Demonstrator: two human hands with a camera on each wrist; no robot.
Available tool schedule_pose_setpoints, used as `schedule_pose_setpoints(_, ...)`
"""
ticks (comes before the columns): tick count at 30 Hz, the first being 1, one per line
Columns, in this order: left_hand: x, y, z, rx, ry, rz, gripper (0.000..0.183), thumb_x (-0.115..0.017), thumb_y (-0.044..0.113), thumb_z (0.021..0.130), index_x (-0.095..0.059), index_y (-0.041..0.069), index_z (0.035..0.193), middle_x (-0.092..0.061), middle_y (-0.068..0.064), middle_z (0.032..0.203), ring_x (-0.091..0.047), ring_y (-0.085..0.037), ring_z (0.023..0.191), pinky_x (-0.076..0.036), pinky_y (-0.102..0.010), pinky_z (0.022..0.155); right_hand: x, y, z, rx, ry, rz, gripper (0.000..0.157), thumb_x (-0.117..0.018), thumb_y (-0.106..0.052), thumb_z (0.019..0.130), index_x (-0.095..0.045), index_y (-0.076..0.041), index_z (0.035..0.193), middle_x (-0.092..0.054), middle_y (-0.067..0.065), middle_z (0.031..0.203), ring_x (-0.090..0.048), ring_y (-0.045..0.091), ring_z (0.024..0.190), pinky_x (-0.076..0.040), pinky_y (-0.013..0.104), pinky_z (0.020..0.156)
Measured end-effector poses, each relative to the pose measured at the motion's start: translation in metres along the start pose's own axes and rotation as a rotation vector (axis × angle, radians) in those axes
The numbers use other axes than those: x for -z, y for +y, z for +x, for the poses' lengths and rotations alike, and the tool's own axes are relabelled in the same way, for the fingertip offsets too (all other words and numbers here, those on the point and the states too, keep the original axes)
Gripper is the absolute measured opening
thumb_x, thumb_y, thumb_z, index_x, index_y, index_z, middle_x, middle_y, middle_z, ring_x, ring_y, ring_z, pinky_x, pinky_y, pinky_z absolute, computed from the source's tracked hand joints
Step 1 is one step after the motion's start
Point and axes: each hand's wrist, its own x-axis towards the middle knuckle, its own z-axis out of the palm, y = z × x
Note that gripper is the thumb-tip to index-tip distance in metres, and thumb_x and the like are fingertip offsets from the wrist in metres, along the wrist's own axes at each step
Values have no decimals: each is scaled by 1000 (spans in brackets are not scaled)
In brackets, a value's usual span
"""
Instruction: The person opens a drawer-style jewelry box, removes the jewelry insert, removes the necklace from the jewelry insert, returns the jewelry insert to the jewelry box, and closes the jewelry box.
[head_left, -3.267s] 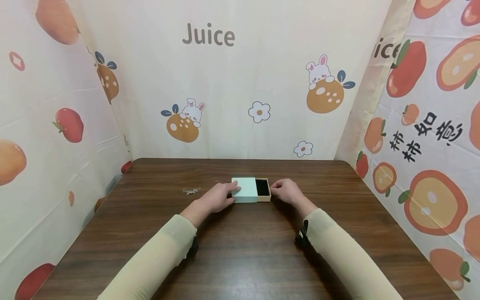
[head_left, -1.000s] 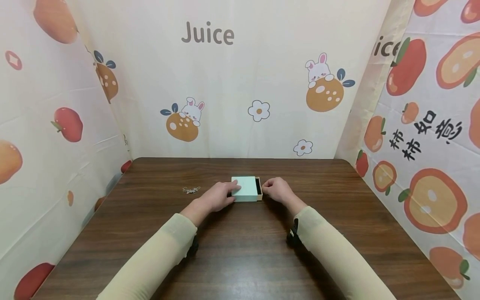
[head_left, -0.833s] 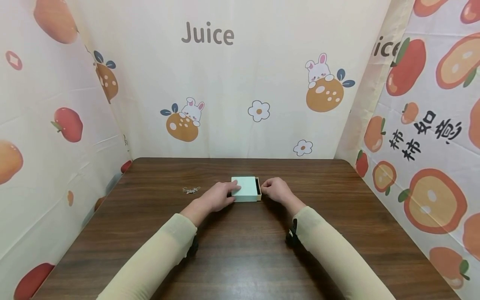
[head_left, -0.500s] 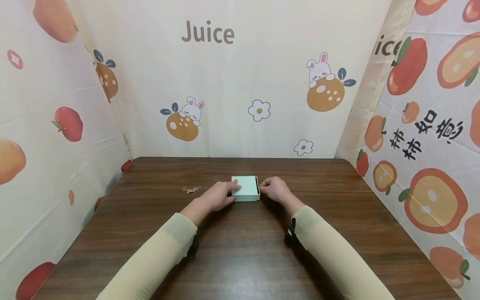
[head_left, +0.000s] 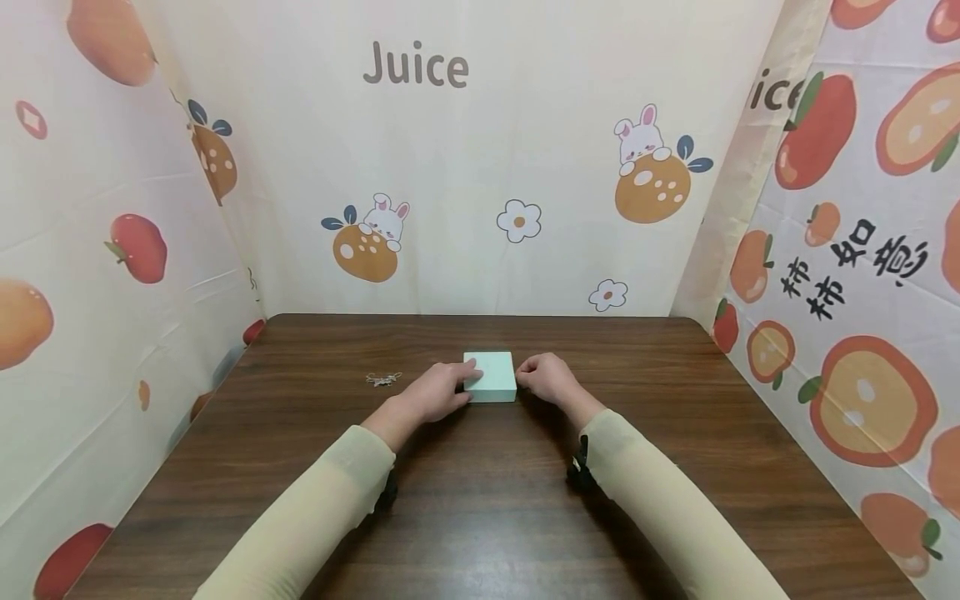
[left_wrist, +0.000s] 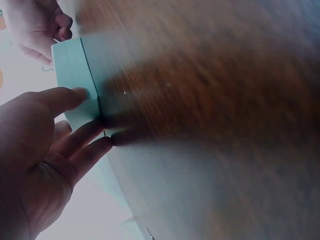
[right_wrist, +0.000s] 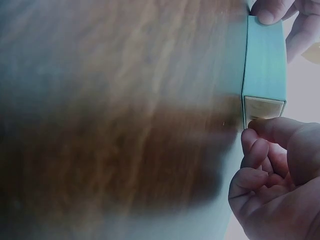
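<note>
A small mint-green drawer box [head_left: 490, 375] lies on the table, its sleeve covering the drawer in the head view. My left hand [head_left: 435, 392] holds the sleeve's left part, thumb on the near side, fingers on the top and left end. At the other end my right hand [head_left: 551, 377] has curled fingers, thumb and forefinger together against the drawer. In the right wrist view the drawer's pale end face [right_wrist: 263, 107] sits flush in the sleeve, with a small brownish bit at the thumb tip; I cannot tell if it is a pull tab.
A small tangled silver chain-like piece [head_left: 383, 379] lies left of the left hand. The dark wood-grain table [head_left: 480, 517] is bordered at the back and sides by a printed cloth [head_left: 450, 150].
The drawer, which stuck out at the right with its black lining showing, has slid left into the sleeve. My right hand has moved left with it; the left hand has stayed put.
</note>
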Motion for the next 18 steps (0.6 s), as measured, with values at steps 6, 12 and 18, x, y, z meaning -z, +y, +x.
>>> schedule_pose_setpoints(6,-1,-5,2,-27,8,5,53,-71,16,108,-59,11,159,-47,-17,172,-51,-32,157,-43,-50,129,-1,-1,1,8,0,-2,18,-67,-17,107,-82,-7,104,-77,5,94,-67,18,83,-54,31,76)
schedule_pose_setpoints(12,5,9,-5,9,-4,10,52,-69,13,109,-59,9,159,-46,-18,172,-50,-34,157,-42,-52,129,-2,-2,1,6,-1,-7,18,-67,-17,107,-82,-7,104,-76,5,91,-66,19,82,-54,30,75)
schedule_pose_setpoints(18,-2,1,0,-15,1,40,52,-70,15,108,-59,8,158,-47,-16,172,-53,-31,155,-43,-49,129,-3,-1,1,-5,-10,1,18,-67,-18,108,-82,-7,106,-76,5,92,-66,20,83,-55,31,75)
